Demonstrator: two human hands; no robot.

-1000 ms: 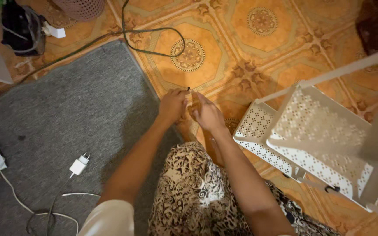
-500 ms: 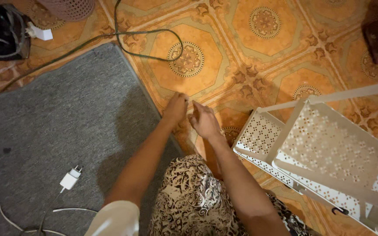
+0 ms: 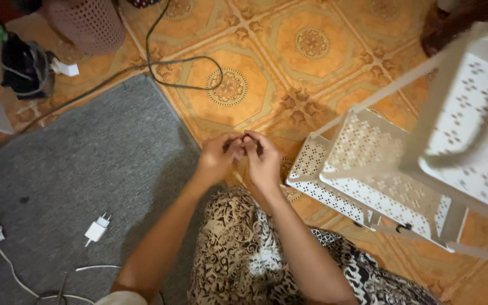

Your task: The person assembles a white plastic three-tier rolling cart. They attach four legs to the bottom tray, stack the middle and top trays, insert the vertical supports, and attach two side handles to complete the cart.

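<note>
My left hand (image 3: 217, 159) and my right hand (image 3: 264, 161) meet in front of me above my patterned lap, fingertips pinched together around something small and dark (image 3: 245, 140) that I cannot make out. Both hands hover over the orange patterned floor tiles (image 3: 238, 85), at the edge of the grey rug (image 3: 86, 164). A white perforated plastic shelf rack (image 3: 391, 181) stands just right of my right hand, a short gap apart from it.
A black cable (image 3: 182, 62) loops over the tiles ahead. A white charger plug (image 3: 97, 229) with its cord lies on the rug at lower left. A pink perforated basket (image 3: 83, 22) and a dark bag (image 3: 24, 68) sit at upper left.
The view has shifted; the rack now sits higher and closer on the right. My hands stay pressed together, fingers working at the small item.
</note>
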